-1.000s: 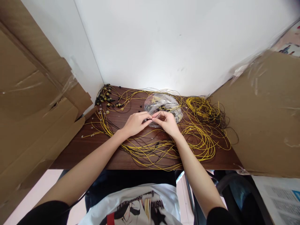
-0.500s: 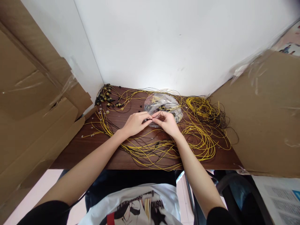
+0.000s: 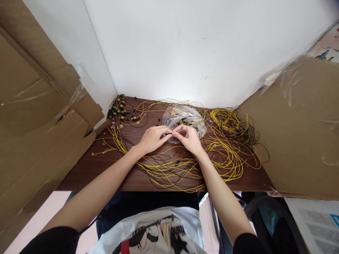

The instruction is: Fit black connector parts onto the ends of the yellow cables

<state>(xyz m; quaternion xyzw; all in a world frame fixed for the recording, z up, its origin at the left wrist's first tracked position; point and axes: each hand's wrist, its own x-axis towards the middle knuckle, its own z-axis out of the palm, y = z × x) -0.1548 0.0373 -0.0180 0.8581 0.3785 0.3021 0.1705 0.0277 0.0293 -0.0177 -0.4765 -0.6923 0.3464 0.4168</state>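
Observation:
Over the middle of the table, my left hand (image 3: 153, 138) and my right hand (image 3: 189, 138) meet at the fingertips. Thumb and forefinger of the left are pinched on a small black piece (image 3: 167, 134), mostly covered by the fingers. The right pinches at the same spot, where a thin dark wire seems to run; its end is hidden. Just behind the hands lies a clear plastic bag (image 3: 169, 114) with dark and yellow parts inside. Below the wrists, a bundle of yellow and black wires (image 3: 164, 173) stretches across the brown table (image 3: 79, 173).
Black connectors with yellow tags (image 3: 120, 107) are heaped at the back left. White wire ends (image 3: 104, 151) lie at the left. Coiled yellow wires (image 3: 227, 121) fill the right side. Cardboard walls (image 3: 39, 88) flank the table, and a white wall (image 3: 172, 53) closes the back.
The fingertips have shifted very slightly, with the right thumb and forefinger closer together at the pinch. Arms, wires and bag look the same.

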